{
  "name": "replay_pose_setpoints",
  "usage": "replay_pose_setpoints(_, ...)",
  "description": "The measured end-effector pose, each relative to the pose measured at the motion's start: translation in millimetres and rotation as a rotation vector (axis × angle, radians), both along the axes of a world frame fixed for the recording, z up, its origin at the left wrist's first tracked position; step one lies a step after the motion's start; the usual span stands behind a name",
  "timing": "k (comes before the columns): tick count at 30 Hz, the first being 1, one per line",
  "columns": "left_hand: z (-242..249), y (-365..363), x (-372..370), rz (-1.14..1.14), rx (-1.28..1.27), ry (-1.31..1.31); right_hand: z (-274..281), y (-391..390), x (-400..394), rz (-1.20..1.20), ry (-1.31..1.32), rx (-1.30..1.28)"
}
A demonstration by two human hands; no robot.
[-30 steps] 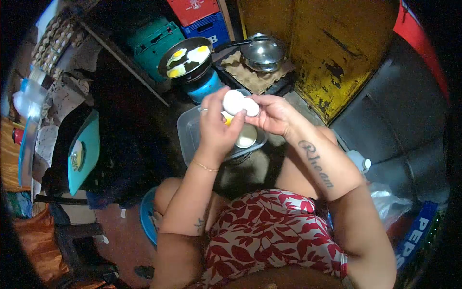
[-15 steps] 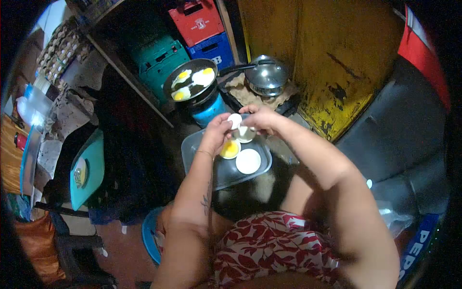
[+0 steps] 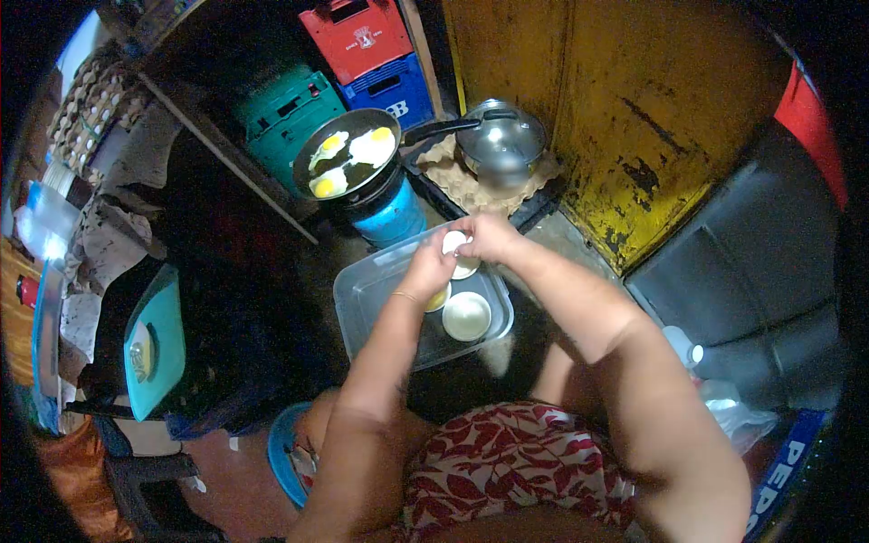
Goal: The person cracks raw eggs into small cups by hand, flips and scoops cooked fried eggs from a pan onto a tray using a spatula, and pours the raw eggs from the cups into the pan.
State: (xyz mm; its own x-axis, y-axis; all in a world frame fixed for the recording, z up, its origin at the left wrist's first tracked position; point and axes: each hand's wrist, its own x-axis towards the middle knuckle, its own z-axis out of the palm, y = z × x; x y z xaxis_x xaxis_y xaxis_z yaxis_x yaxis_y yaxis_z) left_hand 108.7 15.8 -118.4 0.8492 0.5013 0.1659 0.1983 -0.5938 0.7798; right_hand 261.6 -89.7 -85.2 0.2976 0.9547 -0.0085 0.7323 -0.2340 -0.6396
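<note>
A white egg (image 3: 454, 242) is pinched between my two hands, over the clear plastic tub (image 3: 355, 312). My left hand (image 3: 431, 269) is closed on its near side, while my right hand (image 3: 491, 241) grips it from the right with fingers bent. Directly below the hands sits a small bowl (image 3: 465, 269), mostly covered by them. Another small bowl with yellow yolk (image 3: 438, 299) shows partly behind my left wrist. Nearest me in the tub is a round white bowl (image 3: 467, 317).
Beyond the tub, a black frying pan (image 3: 367, 178) with several sunny-side-up eggs (image 3: 372, 147) rests on a blue stove (image 3: 391, 223). A lidded metal pot (image 3: 501, 140) stands on brown paper to its right. Egg trays (image 3: 90, 122) are stacked far left; a plastic jug (image 3: 681, 347) lies at right.
My right hand has closed in on the egg, and both hands are now together around it. The view has shifted slightly; the yolk bowl is now more covered by my left hand.
</note>
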Motion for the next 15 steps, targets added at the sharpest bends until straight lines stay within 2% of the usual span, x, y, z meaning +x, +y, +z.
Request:
replay_pose_setpoints(2,-22,9,7,-0.069,0.200,0.003,9,-1,-11,-0.056,-0.042,-0.049)
replay_pose_setpoints(5,-25,-2,11,0.013,0.166,-0.008,6,-1,-19,-0.120,-0.113,-0.089)
replay_pose_setpoints(8,-6,-15,10,0.042,0.229,0.060,5,-2,-22,-0.122,-0.155,-0.085)
replay_pose_setpoints(15,-23,-19,13,0.067,0.280,0.054,15,-7,-29,-0.141,-0.185,-0.100)
